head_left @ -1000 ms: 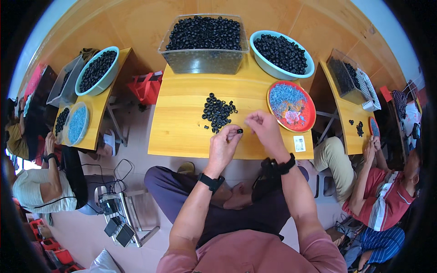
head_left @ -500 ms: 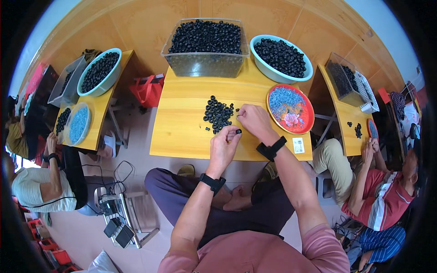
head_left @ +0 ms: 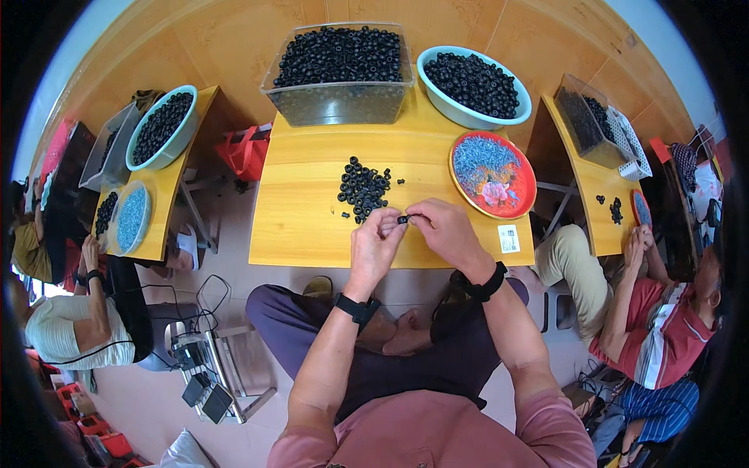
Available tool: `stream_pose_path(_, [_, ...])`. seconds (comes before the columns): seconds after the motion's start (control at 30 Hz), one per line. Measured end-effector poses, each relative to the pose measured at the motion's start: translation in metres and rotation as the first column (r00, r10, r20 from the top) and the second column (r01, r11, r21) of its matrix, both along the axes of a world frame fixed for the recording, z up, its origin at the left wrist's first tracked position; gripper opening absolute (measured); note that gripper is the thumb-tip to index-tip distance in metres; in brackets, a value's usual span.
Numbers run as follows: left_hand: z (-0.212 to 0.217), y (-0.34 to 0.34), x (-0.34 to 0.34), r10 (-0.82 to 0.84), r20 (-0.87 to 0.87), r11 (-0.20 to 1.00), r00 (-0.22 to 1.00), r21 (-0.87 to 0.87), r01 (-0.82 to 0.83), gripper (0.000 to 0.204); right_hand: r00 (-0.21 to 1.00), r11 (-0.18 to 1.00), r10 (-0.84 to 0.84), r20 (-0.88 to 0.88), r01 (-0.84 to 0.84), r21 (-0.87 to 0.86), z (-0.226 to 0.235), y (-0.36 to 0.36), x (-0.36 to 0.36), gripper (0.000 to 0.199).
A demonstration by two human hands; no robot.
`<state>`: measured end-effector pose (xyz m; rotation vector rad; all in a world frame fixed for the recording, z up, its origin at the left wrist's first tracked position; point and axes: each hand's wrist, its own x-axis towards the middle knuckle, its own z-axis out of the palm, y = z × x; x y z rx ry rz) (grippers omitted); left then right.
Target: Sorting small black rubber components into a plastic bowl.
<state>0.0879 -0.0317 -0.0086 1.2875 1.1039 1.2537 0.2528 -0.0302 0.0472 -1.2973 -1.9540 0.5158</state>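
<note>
Between the thumb and fingers of my left hand (head_left: 374, 248) is a small black ring-shaped part (head_left: 402, 220), held over the table's near edge. My right hand (head_left: 451, 235) pinches close against it from the right, and whatever its fingertips hold is too small to make out. Just beyond my left hand lies a loose heap of similar black parts (head_left: 363, 187) on the yellow table (head_left: 304, 226). To the right of my right hand sits a round red tray (head_left: 523, 204) with a flower pattern, partly covered by tiny bluish pieces (head_left: 477, 158).
At the back of the table stand a clear plastic bin (head_left: 343, 107) and a pale blue basin (head_left: 473, 120), both full of black parts. A white printed label (head_left: 509, 239) lies at the right corner. People work at side tables, left (head_left: 176, 175) and right (head_left: 597, 187).
My right hand has come down from beside the heap to the part in my left hand, and the fingertips of both hands now meet there.
</note>
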Motion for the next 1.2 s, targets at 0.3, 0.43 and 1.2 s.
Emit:
stream_pose_path(0.3, [0.0031, -0.0016, -0.0023, -0.028, -0.108, 1.0, 0.994, 0.001, 0.029, 0.02, 1.0, 0.998, -0.007, 0.005, 0.007, 0.064, -0.0006, -0.0075, -0.0003, 0.011])
stream_pose_path(0.43, [0.0007, -0.0014, -0.0041, -0.031, -0.109, 0.999, 0.994, 0.034, 0.035, 0.021, 1.0, 0.999, -0.024, -0.011, 0.025, 0.036, -0.0034, -0.0073, -0.0006, 0.012])
stream_pose_path(1.2, [0.0003, -0.0005, -0.0049, -0.113, -0.066, 0.993, 0.991, -0.023, 0.112, 0.018, 0.998, 0.998, -0.062, 0.029, 0.062, -0.01, -0.0015, -0.0088, 0.0012, 0.015])
